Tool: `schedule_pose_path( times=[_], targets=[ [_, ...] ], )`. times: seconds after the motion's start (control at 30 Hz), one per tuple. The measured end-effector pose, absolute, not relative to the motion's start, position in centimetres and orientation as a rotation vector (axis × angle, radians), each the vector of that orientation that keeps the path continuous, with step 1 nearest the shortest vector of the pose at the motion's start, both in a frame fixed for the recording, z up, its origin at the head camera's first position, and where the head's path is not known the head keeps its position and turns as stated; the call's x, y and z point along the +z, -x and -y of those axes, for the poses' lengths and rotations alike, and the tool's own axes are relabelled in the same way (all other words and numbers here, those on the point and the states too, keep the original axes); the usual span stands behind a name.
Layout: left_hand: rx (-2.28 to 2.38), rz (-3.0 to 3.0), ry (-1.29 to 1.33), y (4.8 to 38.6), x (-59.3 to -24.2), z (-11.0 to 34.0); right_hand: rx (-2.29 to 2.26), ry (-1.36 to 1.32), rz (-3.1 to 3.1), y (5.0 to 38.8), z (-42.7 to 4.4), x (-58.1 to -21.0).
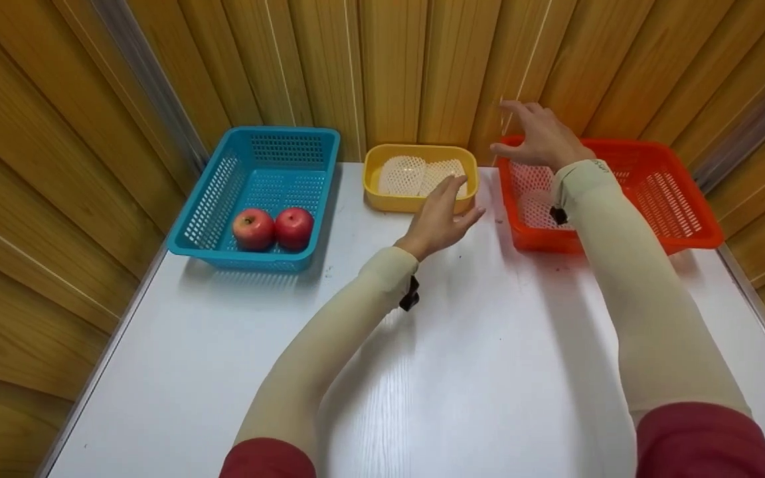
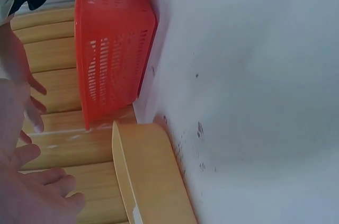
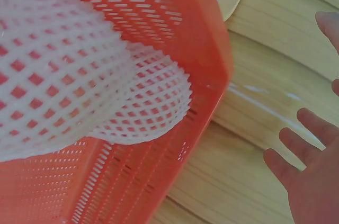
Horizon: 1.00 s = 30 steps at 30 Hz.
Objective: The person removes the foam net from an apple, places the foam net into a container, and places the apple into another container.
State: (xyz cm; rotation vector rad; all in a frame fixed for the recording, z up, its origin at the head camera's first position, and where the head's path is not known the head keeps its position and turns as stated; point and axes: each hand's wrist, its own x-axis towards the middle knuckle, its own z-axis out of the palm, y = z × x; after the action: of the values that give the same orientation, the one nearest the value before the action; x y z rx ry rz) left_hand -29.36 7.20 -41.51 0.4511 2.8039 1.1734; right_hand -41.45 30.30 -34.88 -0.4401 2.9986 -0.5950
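"What's on that white table (image 1: pixel 475 372)?"

"A red basket (image 1: pixel 545 240) at the person's right, a blue basket (image 1: pixel 276 186) at the left, and a yellow tub (image 1: pixel 389 202) between them."

"And the hands?"

"The right hand (image 1: pixel 542 136) hovers above the red basket's near-left part, fingers spread. The left hand (image 1: pixel 437 218) is by the tub's front right corner, fingers loosely extended."

"Those white foam nets (image 3: pixel 53 75)?"

"Two in the red basket, two in the tub. Two red apples (image 1: pixel 294 228) sit together in the blue basket."

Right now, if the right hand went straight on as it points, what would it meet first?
Probably the right hand would meet the brown wood-grain panelled wall behind the red perforated plastic basket; depth is unclear.
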Motion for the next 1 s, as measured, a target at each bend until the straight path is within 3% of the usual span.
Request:
schedule_pose_path(
  times=[0.53, 1.0],
  targets=[
    [1.060, -2.810, -0.560, 28.6, -43.4, -14.3, -0.608, 0.393, -2.926, 41.9, -32.1, -35.2],
    [0.905, -2.870, -0.504, 28.5, -44.7, -16.1, -0.595, 0.305, -2.865, 42.1, -32.8, -35.6]
  ],
)
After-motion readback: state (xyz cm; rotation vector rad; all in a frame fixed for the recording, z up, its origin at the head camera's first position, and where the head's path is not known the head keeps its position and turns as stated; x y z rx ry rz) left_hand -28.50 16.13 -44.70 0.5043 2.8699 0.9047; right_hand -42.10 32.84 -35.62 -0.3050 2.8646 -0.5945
